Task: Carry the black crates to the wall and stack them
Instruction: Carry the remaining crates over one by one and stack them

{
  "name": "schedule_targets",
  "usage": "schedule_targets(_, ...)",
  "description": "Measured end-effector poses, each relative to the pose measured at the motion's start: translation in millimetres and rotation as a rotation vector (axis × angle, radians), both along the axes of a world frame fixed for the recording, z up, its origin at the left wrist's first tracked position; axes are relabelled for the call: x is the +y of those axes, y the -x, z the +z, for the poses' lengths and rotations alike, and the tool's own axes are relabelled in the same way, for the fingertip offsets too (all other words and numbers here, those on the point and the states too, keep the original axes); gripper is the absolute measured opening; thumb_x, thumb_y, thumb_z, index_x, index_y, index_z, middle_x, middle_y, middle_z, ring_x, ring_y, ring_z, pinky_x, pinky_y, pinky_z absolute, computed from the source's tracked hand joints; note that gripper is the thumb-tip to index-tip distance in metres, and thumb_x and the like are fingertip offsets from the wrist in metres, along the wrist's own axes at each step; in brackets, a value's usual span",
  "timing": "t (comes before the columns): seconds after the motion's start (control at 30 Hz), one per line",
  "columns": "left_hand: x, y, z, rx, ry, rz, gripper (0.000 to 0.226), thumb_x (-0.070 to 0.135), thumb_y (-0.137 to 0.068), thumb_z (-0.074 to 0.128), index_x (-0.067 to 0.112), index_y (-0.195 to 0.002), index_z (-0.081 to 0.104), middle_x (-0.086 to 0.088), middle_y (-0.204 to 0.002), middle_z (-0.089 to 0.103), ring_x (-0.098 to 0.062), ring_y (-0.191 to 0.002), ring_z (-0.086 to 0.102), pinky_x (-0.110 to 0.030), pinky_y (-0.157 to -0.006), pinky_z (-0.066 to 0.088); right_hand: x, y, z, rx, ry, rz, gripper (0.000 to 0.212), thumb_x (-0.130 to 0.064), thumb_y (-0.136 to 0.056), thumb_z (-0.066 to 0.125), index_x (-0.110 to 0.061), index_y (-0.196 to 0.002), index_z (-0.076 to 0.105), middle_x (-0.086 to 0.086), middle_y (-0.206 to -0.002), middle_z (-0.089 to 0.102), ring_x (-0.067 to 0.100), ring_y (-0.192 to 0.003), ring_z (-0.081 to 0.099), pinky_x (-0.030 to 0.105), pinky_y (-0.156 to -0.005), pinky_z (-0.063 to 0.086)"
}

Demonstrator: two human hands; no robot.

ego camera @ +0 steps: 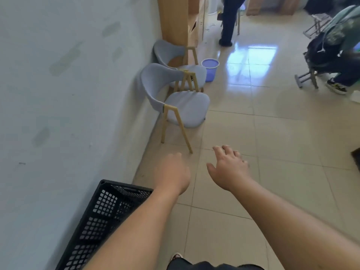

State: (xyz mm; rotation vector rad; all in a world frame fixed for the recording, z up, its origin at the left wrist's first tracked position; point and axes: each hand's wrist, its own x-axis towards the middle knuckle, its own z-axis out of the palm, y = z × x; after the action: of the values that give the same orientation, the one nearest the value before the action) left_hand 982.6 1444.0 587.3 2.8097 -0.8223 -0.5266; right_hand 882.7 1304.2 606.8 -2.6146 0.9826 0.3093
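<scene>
Hovering out over the tiled floor (272, 152), both bare arms are stretched forward and neither hand has anything in it. The right hand (228, 170) is palm down, its fingers (227, 149) loosely spread and a little bent, touching nothing. The left hand (173, 173) shows only its back; the fingers drop away behind the knuckles, so I cannot tell whether they are curled or straight.

And the black crate (109, 215)? Down at the lower left, right up against the pale wall (58, 114), mesh sides and open top showing. The left forearm crosses over its right side, and its near end is cut off by the lower edge, so whether another crate sits under it or inside it I can't make out.

Further along the wall stands a grey chair (185, 108) on wooden legs, a second chair (169, 51) tucked partly behind it, then a purple bin (210, 70) and a wooden shelf unit (173, 18), cut off at the top. A standing person (229, 20) shows only legs. A seated person (341, 36) at the right is blurred and clipped by the edge. A dark shape (356, 155) pokes in at the right edge, too little of it to name.
</scene>
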Motion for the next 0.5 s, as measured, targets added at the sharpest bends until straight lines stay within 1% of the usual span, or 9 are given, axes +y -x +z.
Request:
schedule_targets(0.1, -73.3, 43.0, 8.5, -0.017, -0.012, -0.116, 0.057, 0.046, -0.101, 0.04, 0.021, -0.153, 0.034, -0.004, -0.152, 0.042, -0.026, -0.138, 0.039, -0.045, -0.108, 0.037, -57.0, 61.0, 6.9, 0.013, 0.004, -0.123, 0.065, -0.055, -0.098, 0.038, -0.03, -0.155, 0.023, 0.002, -0.163, 0.023, 0.032, -0.144, 0.028, 0.054, -0.109, 0.035)
schedule_targets(0.23, -166.3, 114.6, 11.9, -0.031, -0.04, -0.274, 0.057, 0.046, -0.103, 0.038, 0.02, -0.153, 0.034, -0.005, -0.152, 0.04, -0.027, -0.14, 0.037, -0.044, -0.107, 0.035, -130.1, 154.7, 9.4, 0.044, 0.0, -0.359, 0.063, -0.056, -0.098, 0.035, -0.027, -0.154, 0.027, 0.003, -0.157, 0.033, 0.032, -0.139, 0.035, 0.051, -0.105, 0.037)
schedule_targets(0.3, -208.2, 150.7, 13.1, -0.027, -0.044, -0.348, 0.057, 0.047, -0.103, 0.037, 0.021, -0.153, 0.034, -0.006, -0.153, 0.04, -0.027, -0.141, 0.036, -0.043, -0.108, 0.034, -163.5, 200.1, 11.8, 0.057, -0.012, -0.458, 0.064, -0.056, -0.098, 0.034, -0.026, -0.154, 0.027, 0.004, -0.155, 0.035, 0.032, -0.137, 0.036, 0.051, -0.104, 0.037)
schedule_targets(0.5, -317.5, 224.7, 28.0, -0.041, -0.049, -0.558, 0.057, 0.049, -0.103, 0.033, 0.023, -0.154, 0.033, -0.004, -0.158, 0.036, -0.025, -0.143, 0.034, -0.044, -0.109, 0.033, -247.5, 308.4, 21.0, 0.044, -0.035, -0.712, 0.066, -0.056, -0.099, 0.033, -0.026, -0.157, 0.024, 0.007, -0.16, 0.029, 0.033, -0.141, 0.032, 0.052, -0.106, 0.035)
